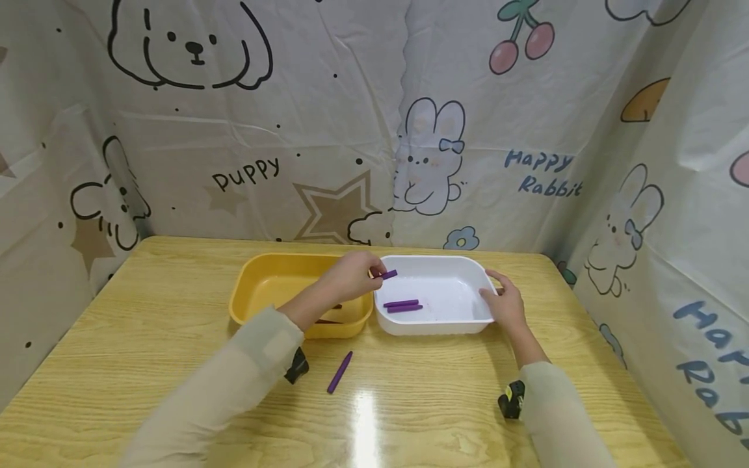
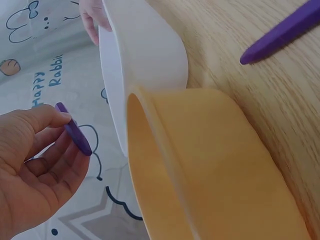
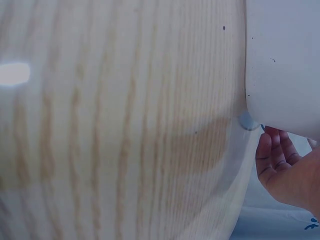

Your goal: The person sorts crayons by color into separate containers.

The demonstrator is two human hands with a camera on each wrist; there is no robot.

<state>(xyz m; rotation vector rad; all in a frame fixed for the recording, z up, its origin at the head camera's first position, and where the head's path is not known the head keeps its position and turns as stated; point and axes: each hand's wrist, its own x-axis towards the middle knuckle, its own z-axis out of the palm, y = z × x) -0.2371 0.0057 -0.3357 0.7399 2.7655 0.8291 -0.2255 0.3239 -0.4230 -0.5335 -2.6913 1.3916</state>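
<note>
A purple crayon (image 1: 389, 275) is pinched between the thumb and fingers of my left hand (image 1: 354, 274), above the left end of the white tray (image 1: 435, 328). In the left wrist view that crayon (image 2: 75, 131) is held at one end by the thumb. Two more purple crayons (image 1: 404, 309) lie side by side inside the white tray. My right hand (image 1: 508, 304) grips the tray's right end at the rim; in the right wrist view the hand (image 3: 287, 170) is partly hidden by the tray wall. Another purple crayon (image 1: 340, 372) lies on the table before the trays.
A yellow tray (image 1: 241, 299) stands against the white one on its left, partly covered by my left arm. Dark thin pieces (image 1: 329, 321) show inside it. Wood-grain table (image 1: 433, 403) spreads in front; a printed cloth (image 1: 328, 130) hangs behind and at both sides.
</note>
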